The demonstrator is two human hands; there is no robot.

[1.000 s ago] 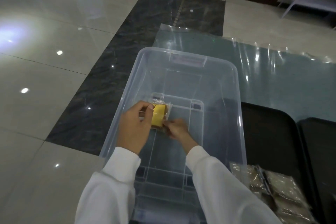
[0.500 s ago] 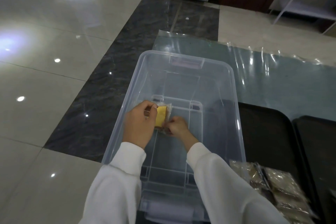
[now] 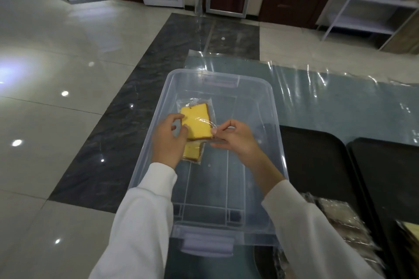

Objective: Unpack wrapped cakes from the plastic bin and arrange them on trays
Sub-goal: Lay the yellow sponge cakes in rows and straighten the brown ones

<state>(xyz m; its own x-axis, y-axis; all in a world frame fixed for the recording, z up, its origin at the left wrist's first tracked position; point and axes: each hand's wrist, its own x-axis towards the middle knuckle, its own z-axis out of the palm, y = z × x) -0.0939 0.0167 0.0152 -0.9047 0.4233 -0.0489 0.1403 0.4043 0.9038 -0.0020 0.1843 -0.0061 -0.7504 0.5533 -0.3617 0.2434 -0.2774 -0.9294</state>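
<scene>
While we worked above the clear plastic bin point(image 3: 275, 106), our left hand point(image 3: 169, 140) gripped the upper wrapped cake point(image 3: 197, 123), our right hand point(image 3: 235, 138) pinched its wrapper edge, second cake point(image 3: 192, 151) beneath, black tray point(image 3: 317, 165) alongside.

Legible text, labels, brands, numbers, signs: none. The clear wrappers on the two yellow cake slices point(image 3: 196, 125) show no print that can be made out. The transparent plastic bin point(image 3: 275, 133) bears no readable marking on its walls or handles. The wrapped packs point(image 3: 344, 222) on the dark tray point(image 3: 317, 165) to the right of the bin are too blurred to show any lettering. The cabinets and doors beyond the bin carry no sign or number that can be read.
</scene>
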